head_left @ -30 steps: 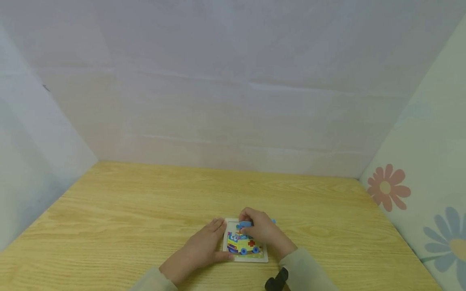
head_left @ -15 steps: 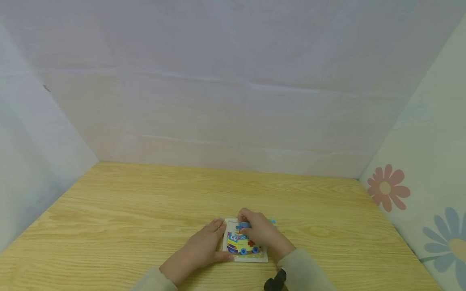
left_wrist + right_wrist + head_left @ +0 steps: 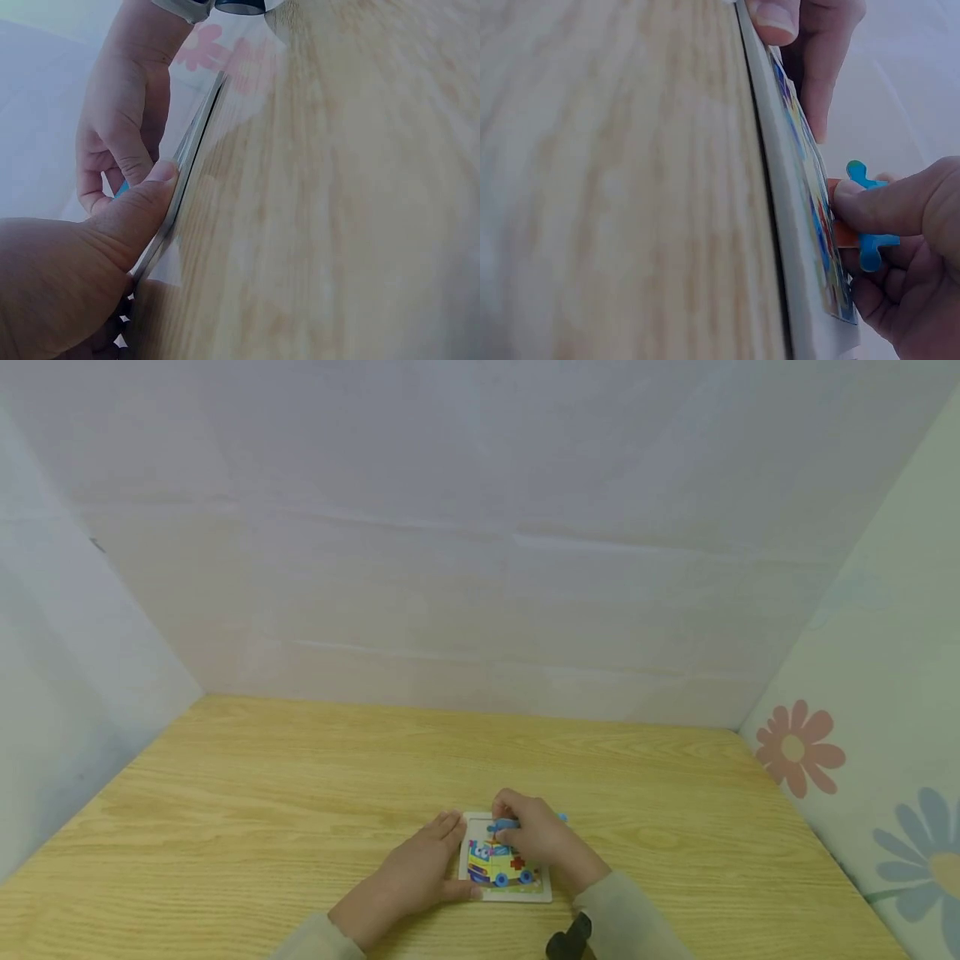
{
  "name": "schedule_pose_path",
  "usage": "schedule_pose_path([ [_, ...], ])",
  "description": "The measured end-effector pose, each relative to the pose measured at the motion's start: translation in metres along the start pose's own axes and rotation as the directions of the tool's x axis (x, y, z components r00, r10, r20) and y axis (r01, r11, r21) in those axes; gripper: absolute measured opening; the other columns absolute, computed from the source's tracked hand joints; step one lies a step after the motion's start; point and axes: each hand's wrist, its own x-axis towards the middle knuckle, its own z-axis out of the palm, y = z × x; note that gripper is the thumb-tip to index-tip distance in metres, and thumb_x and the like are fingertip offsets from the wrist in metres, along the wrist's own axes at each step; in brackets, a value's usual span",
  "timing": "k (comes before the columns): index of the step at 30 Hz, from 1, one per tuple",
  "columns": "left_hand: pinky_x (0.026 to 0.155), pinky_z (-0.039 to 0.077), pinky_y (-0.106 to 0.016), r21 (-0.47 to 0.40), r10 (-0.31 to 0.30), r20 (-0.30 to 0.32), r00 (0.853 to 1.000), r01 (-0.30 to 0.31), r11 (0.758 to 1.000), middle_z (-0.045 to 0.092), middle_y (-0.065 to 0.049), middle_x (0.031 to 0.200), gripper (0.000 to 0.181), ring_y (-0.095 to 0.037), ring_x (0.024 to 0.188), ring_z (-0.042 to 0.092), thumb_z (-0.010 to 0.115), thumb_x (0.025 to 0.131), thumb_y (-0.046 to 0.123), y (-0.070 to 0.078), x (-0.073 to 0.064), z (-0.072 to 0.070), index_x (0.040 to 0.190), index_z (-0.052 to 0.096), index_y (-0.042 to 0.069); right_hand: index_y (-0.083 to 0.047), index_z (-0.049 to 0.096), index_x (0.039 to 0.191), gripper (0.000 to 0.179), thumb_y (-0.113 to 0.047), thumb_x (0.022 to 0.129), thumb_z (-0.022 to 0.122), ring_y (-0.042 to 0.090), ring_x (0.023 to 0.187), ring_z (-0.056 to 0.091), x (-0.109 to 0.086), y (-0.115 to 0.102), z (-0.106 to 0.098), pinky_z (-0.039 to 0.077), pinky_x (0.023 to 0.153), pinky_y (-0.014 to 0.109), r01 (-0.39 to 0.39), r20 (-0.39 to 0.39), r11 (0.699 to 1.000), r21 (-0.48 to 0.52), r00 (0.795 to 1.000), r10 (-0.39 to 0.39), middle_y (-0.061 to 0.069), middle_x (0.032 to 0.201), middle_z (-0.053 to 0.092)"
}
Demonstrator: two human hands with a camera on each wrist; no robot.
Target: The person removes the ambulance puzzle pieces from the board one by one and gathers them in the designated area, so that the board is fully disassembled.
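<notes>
A small jigsaw board (image 3: 517,897) with a pale rim lies on the table, showing a cartoon ambulance (image 3: 498,865). Along its left side rests my left hand (image 3: 422,865), fingers straight, with the thumb (image 3: 159,174) pressing on the near rim. My right hand (image 3: 534,832) is over the board's far part and pinches a jigsaw piece (image 3: 871,251) between thumb and fingers. This piece is blue with an orange part and rounded knobs; in the right wrist view it stands edge-on close to the picture. The right hand covers the board's upper right corner.
A bit of blue (image 3: 562,817) shows just behind the right hand. The wood-grain table (image 3: 300,777) reaches back to a pale sheeted wall (image 3: 480,568). On the right wall (image 3: 885,693) are printed flowers. A black device (image 3: 570,937) sits at the right wrist.
The right hand with the jigsaw piece shifts only very slightly over the board's far part. The left hand and the board stay in place.
</notes>
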Motion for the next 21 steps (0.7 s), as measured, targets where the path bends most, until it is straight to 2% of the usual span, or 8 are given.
schedule_pose_path([
  [4, 0.106, 0.032, -0.050, 0.000, 0.002, -0.001, 1.000, -0.002, 1.000, 0.034, -0.023, 0.144, 0.093, -0.038, 0.134, 0.031, 0.062, 0.076, 0.060, 0.000, 0.000, 0.001, 0.136, 0.039, -0.008, -0.015, 0.057, 0.092, 0.013, -0.008, 0.085, 0.066, 0.014, 0.074, 0.051, 0.002, 0.010, 0.001, 0.045, 0.066, 0.027, -0.007, -0.027, 0.994, 0.112, 1.000, 0.010, -0.003, 0.080, 0.057],
  [7, 0.107, 0.032, -0.049, 0.001, -0.005, 0.002, 1.000, 0.005, 1.000, 0.034, -0.023, 0.145, 0.093, -0.038, 0.134, 0.031, 0.062, 0.076, 0.060, 0.001, 0.000, 0.000, 0.136, 0.038, -0.008, -0.014, 0.061, 0.096, 0.013, -0.011, 0.085, 0.067, 0.016, 0.077, 0.052, 0.002, 0.017, 0.003, 0.046, 0.068, 0.028, -0.028, -0.048, 0.975, 0.220, 0.998, 0.039, -0.001, 0.084, 0.059],
  [13, 0.107, 0.031, -0.050, -0.003, -0.014, 0.003, 1.000, 0.014, 1.000, 0.033, -0.023, 0.145, 0.093, -0.038, 0.134, 0.030, 0.063, 0.077, 0.058, 0.002, 0.000, -0.001, 0.136, 0.038, -0.008, -0.009, 0.066, 0.105, 0.019, -0.012, 0.086, 0.065, 0.015, 0.082, 0.057, 0.002, 0.020, 0.003, 0.048, 0.073, 0.028, -0.065, -0.101, 0.927, 0.370, 0.989, 0.110, 0.001, 0.094, 0.064],
  [15, 0.107, 0.031, -0.050, -0.004, -0.014, 0.002, 1.000, 0.014, 1.000, 0.033, -0.023, 0.145, 0.093, -0.039, 0.134, 0.030, 0.063, 0.077, 0.059, 0.003, -0.001, -0.002, 0.136, 0.038, -0.008, -0.007, 0.066, 0.106, 0.021, -0.010, 0.086, 0.064, 0.016, 0.083, 0.060, 0.002, 0.018, 0.002, 0.051, 0.072, 0.029, -0.077, -0.115, 0.901, 0.427, 0.984, 0.138, 0.003, 0.096, 0.066],
  [17, 0.107, 0.032, -0.050, -0.004, -0.011, -0.002, 1.000, 0.011, 1.000, 0.034, -0.023, 0.144, 0.093, -0.039, 0.134, 0.031, 0.063, 0.077, 0.058, 0.004, -0.001, -0.002, 0.136, 0.038, -0.008, -0.006, 0.066, 0.107, 0.021, -0.009, 0.086, 0.064, 0.017, 0.084, 0.060, 0.001, 0.017, 0.001, 0.053, 0.072, 0.030, -0.090, -0.132, 0.882, 0.463, 0.977, 0.169, 0.005, 0.098, 0.066],
  [21, 0.106, 0.033, -0.050, 0.009, -0.006, -0.011, 1.000, 0.006, 1.000, 0.035, -0.023, 0.144, 0.093, -0.039, 0.133, 0.032, 0.062, 0.076, 0.059, 0.004, -0.001, -0.002, 0.136, 0.039, -0.008, -0.008, 0.066, 0.109, 0.025, -0.013, 0.085, 0.066, 0.019, 0.092, 0.057, -0.002, 0.014, -0.002, 0.053, 0.075, 0.032, -0.122, -0.184, 0.874, 0.470, 0.955, 0.232, 0.006, 0.103, 0.064],
])
